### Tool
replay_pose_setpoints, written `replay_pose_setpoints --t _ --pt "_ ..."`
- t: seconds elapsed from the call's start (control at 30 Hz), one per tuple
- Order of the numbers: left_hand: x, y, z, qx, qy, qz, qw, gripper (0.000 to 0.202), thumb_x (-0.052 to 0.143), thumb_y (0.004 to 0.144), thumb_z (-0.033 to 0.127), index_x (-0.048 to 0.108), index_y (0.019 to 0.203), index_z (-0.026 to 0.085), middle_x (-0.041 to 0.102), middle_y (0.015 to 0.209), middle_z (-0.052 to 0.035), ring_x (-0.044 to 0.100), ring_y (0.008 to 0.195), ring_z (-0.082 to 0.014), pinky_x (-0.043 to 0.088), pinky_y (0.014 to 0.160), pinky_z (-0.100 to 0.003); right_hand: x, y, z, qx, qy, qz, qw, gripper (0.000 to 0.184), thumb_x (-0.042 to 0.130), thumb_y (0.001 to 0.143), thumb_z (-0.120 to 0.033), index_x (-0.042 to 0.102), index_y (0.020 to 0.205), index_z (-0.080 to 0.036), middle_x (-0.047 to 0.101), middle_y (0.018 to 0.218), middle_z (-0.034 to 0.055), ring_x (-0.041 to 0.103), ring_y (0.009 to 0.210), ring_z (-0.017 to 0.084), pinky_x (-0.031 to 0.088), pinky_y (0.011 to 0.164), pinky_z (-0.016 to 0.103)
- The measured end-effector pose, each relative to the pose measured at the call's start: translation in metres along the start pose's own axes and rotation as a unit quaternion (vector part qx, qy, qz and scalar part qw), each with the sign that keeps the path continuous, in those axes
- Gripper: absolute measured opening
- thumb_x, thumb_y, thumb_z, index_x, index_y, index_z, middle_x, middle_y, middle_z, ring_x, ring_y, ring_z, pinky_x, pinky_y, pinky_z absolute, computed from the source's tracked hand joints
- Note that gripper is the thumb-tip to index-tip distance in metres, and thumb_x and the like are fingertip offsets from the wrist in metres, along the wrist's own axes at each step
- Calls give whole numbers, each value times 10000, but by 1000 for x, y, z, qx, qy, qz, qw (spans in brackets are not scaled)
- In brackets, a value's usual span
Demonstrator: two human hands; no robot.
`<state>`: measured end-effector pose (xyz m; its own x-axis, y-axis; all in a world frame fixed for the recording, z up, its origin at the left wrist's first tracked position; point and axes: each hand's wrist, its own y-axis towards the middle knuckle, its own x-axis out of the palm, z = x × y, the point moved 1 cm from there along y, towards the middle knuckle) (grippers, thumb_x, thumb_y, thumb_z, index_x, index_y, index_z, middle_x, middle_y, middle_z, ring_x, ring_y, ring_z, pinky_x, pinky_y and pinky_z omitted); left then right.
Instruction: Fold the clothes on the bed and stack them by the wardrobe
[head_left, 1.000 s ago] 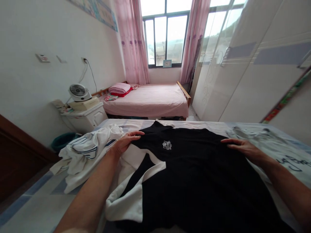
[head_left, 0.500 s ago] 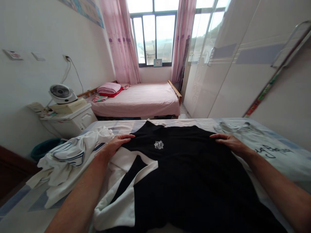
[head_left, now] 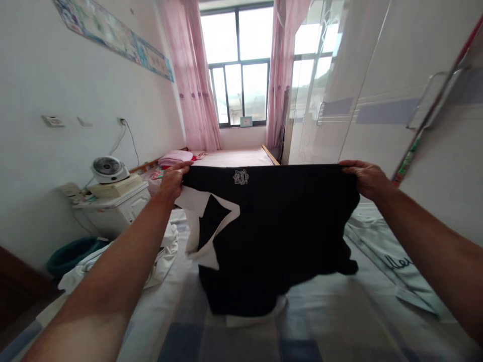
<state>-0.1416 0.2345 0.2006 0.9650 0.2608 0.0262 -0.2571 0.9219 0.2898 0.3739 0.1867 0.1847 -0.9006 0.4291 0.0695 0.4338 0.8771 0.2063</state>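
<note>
The black shirt [head_left: 275, 231] lay flat on the bed [head_left: 320, 311] before; now I see it lifted up. At the left, white clothes [head_left: 158, 256] sit in a heap. My left hand [head_left: 171, 181] has its fingers shut tight on one top corner. The shirt hangs in the middle over the bed. My right hand [head_left: 368, 180] has its fingers shut tight on the other corner.

A black shirt [head_left: 275, 226] with a white sleeve is held up by its top edge, gripped by the left hand [head_left: 172, 180] and right hand [head_left: 367, 178] above the bed [head_left: 320, 322]; white clothes [head_left: 124, 256] lie left.
</note>
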Motion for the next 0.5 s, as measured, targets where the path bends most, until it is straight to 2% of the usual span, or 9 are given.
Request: replay_pose_setpoints --t 0.07,0.13,0.23,0.33,0.4,0.5 --pt "7 16 31 59 -1 28 998 296 598 788 199 654 1079 196 696 867 41 627 801 -122 457 593 -175 11 15 -26 -77 10 20 997 338 630 717 -40 635 1053 -68 653 716 8 554 614 68 451 633 226" --pt "8 21 58 120 5 50 992 327 621 770 240 653 1095 217 692 908 45 628 879 -157 430 558 -163 15 21 -49 -152 4 31 988 355 624 726 -43 618 1081 -30 672 822 45 543 648 55 432 659 230" --pt "-2 8 76 170 16 42 984 426 604 773 284 610 1185 178 680 982 9 619 908 -162 405 552 -153 9 13 -64 -218 -9 17 976 348 610 736 -61 610 1082 -26 667 934 84 535 704 54 406 676 241" --pt "-25 -27 57 159 18 -27 987 402 630 742 269 644 1139 209 678 995 3 620 935 -168 452 621 -174 -11 -14 -46 -182 -23 -30 983 266 654 693 -119 651 959 -114 658 894 51 540 732 80 413 682 259" --pt "-44 -61 28 130 47 -88 986 404 666 697 259 669 1099 220 672 1033 0 614 977 -205 496 696 -232 -30 -40 -16 -115 -52 -60 990 210 711 629 -197 666 833 -180 643 807 20 543 715 105 433 682 271" --pt "-72 -119 -29 21 174 -139 975 379 711 658 340 716 1022 236 697 1025 -44 616 918 -235 503 738 -282 -64 -84 43 -23 -169 -118 978 230 766 558 -369 684 735 -247 636 739 23 568 721 173 474 726 321"
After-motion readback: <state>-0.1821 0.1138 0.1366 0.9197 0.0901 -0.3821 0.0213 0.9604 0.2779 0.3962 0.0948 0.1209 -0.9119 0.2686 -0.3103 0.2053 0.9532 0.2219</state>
